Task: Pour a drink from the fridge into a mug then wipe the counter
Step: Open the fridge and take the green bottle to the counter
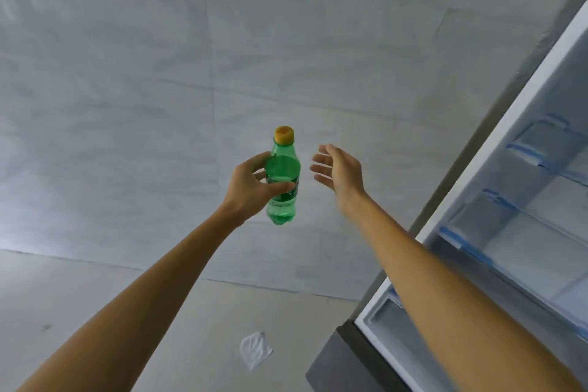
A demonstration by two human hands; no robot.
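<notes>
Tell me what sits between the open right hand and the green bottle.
Nothing. In the head view the gap between the right hand and the green bottle, held by the left hand, is bare; only the pale wall shows behind.

Pale grey wall [159, 57] seen behind grip; light floor [95, 296] below it; crumpled white scrap [255, 349] lying on floor, beneath grip.
</notes>
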